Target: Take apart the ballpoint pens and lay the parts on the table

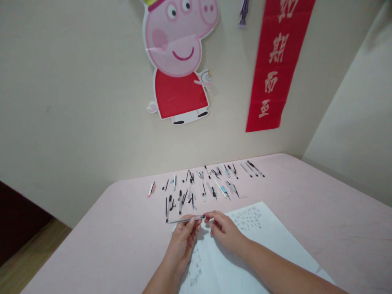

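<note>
My left hand (184, 239) is closed around a slim clear pen (180, 221), which lies nearly level across the fingers. At the pen's right end, my right hand (226, 229) pinches its dark tip between thumb and forefinger, the other fingers curled loosely. Both hands are just above a large white sheet of paper (275, 232) with rows of handwritten marks. Beyond them, several taken-apart pens, refills, caps and small parts (180, 202) lie in rough rows.
The pink-covered table (122, 241) reaches back to a pale wall. A pink-and-white correction-pen-like item (151, 190) lies at the left of the rows. At the far right are some slim pens (255, 168). A cartoon pig cutout (180, 96) and a red banner (271, 81) hang on the wall.
</note>
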### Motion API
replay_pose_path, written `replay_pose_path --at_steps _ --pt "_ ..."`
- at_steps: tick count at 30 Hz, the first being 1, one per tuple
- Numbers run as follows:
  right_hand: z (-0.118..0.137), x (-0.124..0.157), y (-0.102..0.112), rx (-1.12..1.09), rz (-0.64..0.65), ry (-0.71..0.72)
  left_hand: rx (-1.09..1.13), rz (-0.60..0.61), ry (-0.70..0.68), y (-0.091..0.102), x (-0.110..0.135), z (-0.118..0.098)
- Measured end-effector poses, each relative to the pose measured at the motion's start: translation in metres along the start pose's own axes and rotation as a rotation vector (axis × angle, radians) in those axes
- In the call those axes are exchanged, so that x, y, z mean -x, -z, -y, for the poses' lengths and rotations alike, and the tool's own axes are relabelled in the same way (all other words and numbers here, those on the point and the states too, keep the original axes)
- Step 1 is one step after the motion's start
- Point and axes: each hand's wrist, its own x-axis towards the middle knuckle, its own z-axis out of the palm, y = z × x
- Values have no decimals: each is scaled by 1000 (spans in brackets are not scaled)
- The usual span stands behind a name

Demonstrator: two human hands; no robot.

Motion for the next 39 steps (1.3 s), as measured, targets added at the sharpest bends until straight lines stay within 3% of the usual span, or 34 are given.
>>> replay_pose_path --at_steps 10,18,25,33,39 --pt "14 -2 3 53 48 -102 -65 211 46 -1 7 0" --pt "16 -2 2 -30 61 -75 -104 203 75 -2 11 -4" --pt "16 -4 3 2 -39 -24 -64 135 85 -7 10 -4" --pt "7 -11 9 -36 -158 -213 -26 70 66 -3 7 -1" --pt "2 -13 10 -87 -240 -269 -30 45 92 -3 7 0"
